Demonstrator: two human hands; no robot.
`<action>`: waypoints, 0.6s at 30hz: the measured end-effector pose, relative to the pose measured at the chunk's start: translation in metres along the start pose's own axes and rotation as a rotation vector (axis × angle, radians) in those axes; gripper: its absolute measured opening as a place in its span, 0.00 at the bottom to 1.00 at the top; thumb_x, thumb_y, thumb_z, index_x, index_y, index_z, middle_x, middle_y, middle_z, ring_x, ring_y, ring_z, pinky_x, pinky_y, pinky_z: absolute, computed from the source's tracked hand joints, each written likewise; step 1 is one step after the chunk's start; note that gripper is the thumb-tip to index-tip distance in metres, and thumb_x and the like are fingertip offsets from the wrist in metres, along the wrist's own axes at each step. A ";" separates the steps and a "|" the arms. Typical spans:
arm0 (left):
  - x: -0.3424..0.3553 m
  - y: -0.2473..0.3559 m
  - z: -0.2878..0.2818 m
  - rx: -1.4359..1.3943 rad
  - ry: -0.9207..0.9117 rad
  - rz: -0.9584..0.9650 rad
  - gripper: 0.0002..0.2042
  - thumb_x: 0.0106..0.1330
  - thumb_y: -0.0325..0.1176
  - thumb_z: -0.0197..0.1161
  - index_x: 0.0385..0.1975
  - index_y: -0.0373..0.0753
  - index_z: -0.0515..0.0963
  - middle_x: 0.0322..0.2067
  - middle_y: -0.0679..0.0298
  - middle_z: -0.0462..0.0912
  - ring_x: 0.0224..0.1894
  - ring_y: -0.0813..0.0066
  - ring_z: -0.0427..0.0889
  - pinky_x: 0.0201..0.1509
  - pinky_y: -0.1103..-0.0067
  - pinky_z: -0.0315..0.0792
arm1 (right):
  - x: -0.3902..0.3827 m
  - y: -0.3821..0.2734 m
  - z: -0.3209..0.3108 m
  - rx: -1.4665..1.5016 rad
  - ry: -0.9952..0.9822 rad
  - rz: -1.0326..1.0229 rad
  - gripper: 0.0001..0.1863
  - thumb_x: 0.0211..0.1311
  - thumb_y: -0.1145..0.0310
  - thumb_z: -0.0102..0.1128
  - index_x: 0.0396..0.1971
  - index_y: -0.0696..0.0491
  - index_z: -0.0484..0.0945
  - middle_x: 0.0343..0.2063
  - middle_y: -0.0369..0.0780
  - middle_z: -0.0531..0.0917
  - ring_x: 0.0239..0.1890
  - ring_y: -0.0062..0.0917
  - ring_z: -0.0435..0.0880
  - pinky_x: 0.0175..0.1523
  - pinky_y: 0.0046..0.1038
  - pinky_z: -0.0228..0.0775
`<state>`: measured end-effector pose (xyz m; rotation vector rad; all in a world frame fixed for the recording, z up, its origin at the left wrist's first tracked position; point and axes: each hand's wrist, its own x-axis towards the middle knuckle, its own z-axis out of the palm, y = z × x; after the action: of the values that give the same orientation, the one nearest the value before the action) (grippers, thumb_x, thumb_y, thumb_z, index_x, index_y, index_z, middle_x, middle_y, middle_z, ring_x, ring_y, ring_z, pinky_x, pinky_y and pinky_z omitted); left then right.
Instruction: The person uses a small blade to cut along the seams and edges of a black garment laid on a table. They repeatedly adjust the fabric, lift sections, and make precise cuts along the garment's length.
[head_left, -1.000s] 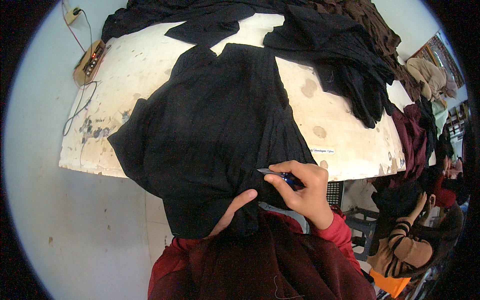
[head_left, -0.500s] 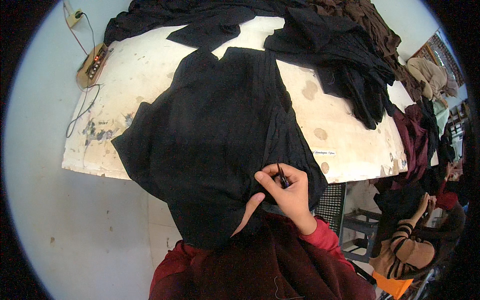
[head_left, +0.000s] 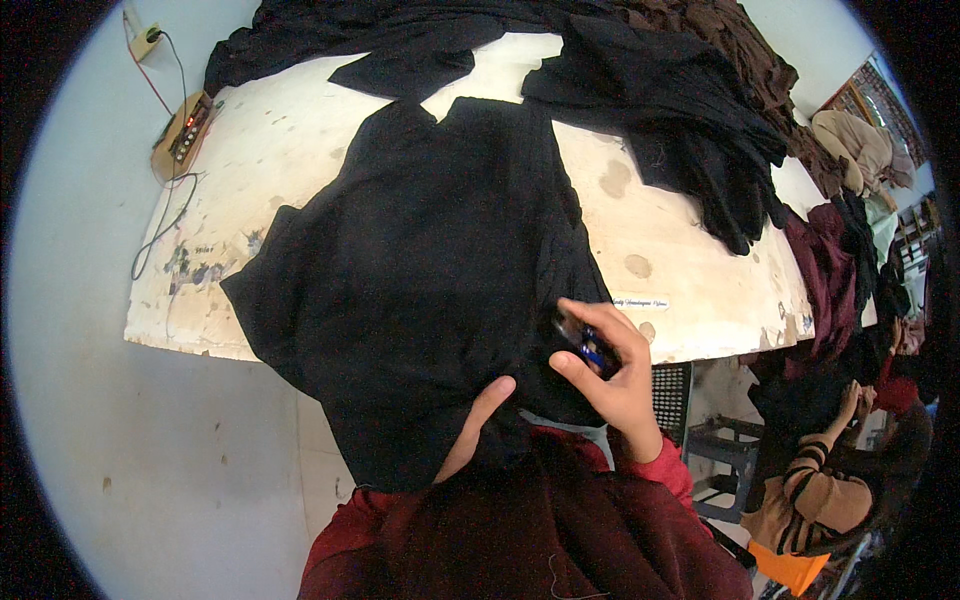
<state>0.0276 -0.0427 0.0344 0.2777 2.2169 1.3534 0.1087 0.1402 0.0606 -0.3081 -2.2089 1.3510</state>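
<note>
A large black cloth piece [head_left: 410, 250] lies spread over the white table and drapes off its near edge. My left hand [head_left: 478, 420] is at that hanging part, thumb on top and other fingers hidden beneath, gripping the fabric. My right hand [head_left: 615, 360], to the right of it, is curled round a small blue-handled metal tool [head_left: 592, 342], apparently thread snips, over the cloth's right side; the tool's blades are blurred.
More black garments [head_left: 680, 130] and brown cloth [head_left: 750, 55] cover the white table's [head_left: 650, 290] back and right. A control box with wires [head_left: 182, 135] is at left. Maroon cloth [head_left: 820, 280] hangs right. Co-workers [head_left: 810, 495] sit at right, beside a dark plastic chair [head_left: 720, 440].
My right hand has shifted right, its thumb lifting away from near my left thumb and the blue tool turning in its fingers. My left thumb has moved slightly left and up.
</note>
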 end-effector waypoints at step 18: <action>0.006 -0.018 0.006 -0.116 -0.064 -0.017 0.54 0.50 0.62 0.68 0.67 0.31 0.50 0.65 0.41 0.54 0.66 0.47 0.60 0.71 0.63 0.52 | -0.007 0.006 0.007 -0.118 0.091 -0.148 0.10 0.51 0.68 0.71 0.33 0.55 0.84 0.29 0.42 0.87 0.26 0.27 0.86 0.29 0.23 0.74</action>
<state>0.0274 -0.0436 0.0145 0.2552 2.0755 1.4378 0.1105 0.1346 0.0501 -0.2388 -2.1928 1.1099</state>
